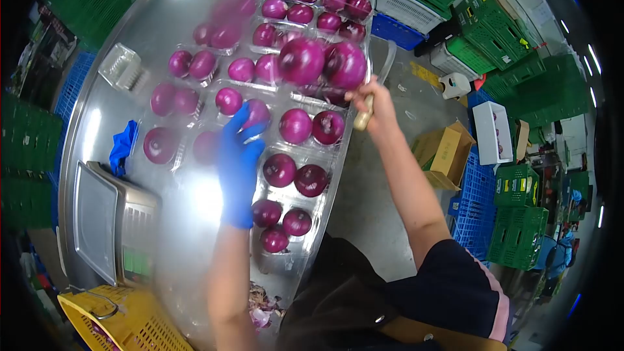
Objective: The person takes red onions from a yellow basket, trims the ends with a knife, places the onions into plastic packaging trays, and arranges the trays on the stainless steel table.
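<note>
My left hand (240,156), in a blue glove, has its fingers apart beside a blurred red onion (258,114) in a clear plastic tray. Whether the fingertips touch the onion I cannot tell. Bare and closed, my right hand (379,109) grips a beige handle (364,117); what the handle belongs to is hidden. Its fingertips are at the right edge of a clear tray with two large onions (301,62), which looks raised above the others. Several more trays of red onions (280,169) cover the steel table (175,205).
An empty clear tray (121,67) and a blue cloth or glove (123,147) lie at the left. A scale-like device (114,224) stands near a yellow crate (123,318). Onion skins (261,305) lie near my body. Beyond the right edge are a cardboard box (447,155) and green crates (517,237).
</note>
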